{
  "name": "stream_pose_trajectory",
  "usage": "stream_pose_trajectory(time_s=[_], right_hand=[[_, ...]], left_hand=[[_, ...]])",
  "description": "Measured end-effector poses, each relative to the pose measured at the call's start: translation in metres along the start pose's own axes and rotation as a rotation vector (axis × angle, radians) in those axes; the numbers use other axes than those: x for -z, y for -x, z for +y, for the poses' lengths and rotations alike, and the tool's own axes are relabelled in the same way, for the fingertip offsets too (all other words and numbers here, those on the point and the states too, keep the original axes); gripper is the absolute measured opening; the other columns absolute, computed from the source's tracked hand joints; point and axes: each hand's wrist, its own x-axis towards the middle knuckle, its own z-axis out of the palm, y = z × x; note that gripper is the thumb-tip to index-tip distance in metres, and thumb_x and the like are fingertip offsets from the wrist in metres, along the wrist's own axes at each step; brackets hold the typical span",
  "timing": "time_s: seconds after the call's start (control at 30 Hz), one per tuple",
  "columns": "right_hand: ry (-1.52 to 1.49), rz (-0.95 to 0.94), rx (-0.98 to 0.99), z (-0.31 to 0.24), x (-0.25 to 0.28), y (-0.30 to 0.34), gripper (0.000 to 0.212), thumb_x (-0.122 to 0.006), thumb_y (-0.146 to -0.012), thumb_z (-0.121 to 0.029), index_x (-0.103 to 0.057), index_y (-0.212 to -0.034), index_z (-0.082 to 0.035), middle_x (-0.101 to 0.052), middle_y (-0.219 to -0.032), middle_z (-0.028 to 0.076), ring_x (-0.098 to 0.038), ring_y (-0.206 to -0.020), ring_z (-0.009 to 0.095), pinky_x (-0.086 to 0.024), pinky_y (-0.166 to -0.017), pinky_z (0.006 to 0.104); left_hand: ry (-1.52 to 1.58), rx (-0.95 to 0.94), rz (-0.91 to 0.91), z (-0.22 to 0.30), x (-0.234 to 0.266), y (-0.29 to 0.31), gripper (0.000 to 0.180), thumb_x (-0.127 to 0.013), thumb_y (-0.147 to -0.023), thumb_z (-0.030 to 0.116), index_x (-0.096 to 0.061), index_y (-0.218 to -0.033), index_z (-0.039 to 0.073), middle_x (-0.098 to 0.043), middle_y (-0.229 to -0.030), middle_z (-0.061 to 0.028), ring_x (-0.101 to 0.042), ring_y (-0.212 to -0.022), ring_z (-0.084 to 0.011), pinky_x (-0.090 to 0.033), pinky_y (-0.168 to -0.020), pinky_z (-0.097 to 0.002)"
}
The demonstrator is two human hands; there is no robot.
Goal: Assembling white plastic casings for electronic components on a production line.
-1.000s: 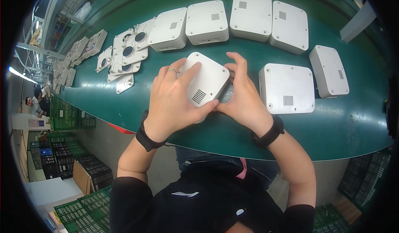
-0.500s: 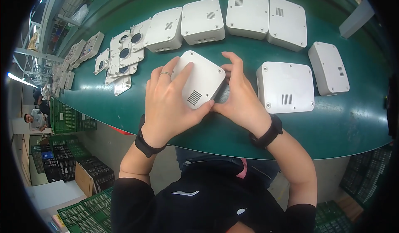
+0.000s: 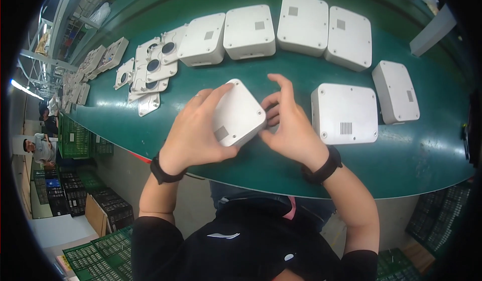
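My left hand (image 3: 193, 130) is closed on a white plastic box (image 3: 240, 111), thumb at its near edge and fingers over its left and far sides. The box sits turned at an angle at the table, with screw holes at its corners and a slotted grille close to my left thumb. Beside its right edge is my right hand (image 3: 297, 136), index finger raised and the other fingers loosely bent. Its thumb is by the box's side; whether it touches cannot be made out. Another white box (image 3: 344, 111) lies to the right, grille side up.
On the green table (image 3: 261, 173) several similar white boxes (image 3: 250, 32) form a back row, and one box (image 3: 396, 91) stands far right. White panels with round dark parts (image 3: 153, 66) are piled at the left. Green crates (image 3: 75, 138) and a person (image 3: 42, 148) are beyond the left edge.
The box in my left hand has shifted a little nearer to me, its near right side showing more. My right thumb and fingers have moved slightly away from it. The view has tilted slightly.
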Motion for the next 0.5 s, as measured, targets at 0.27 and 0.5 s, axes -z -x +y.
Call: stream_pose_trajectory(time_s=[0.27, 0.5], right_hand=[[-0.120, -0.143, 0.559, -0.007, 0.007, 0.015, 0.123, -0.088, -0.060, -0.025, -0.004, -0.149, -0.011, -0.022, -0.148, 0.019, -0.033, -0.136, 0.032, -0.032, -0.109, 0.0441], [-0.380, 0.167, 0.639, -0.011, 0.010, 0.013, 0.127, -0.088, -0.057, -0.029, -0.002, -0.148, -0.005, -0.020, -0.146, 0.018, -0.030, -0.134, 0.032, -0.029, -0.109, 0.0434]], left_hand=[[0.378, -0.342, -0.052, 0.026, 0.054, -0.016, 0.098, -0.080, -0.045, 0.024, -0.048, -0.134, 0.001, -0.056, -0.120, -0.0197, -0.057, -0.109, -0.0323, -0.043, -0.095, -0.0374], [0.462, -0.586, -0.049, 0.041, 0.055, -0.060, 0.101, -0.081, -0.036, 0.030, -0.055, -0.129, -0.001, -0.056, -0.123, -0.0196, -0.055, -0.110, -0.0297, -0.039, -0.098, -0.0341]])
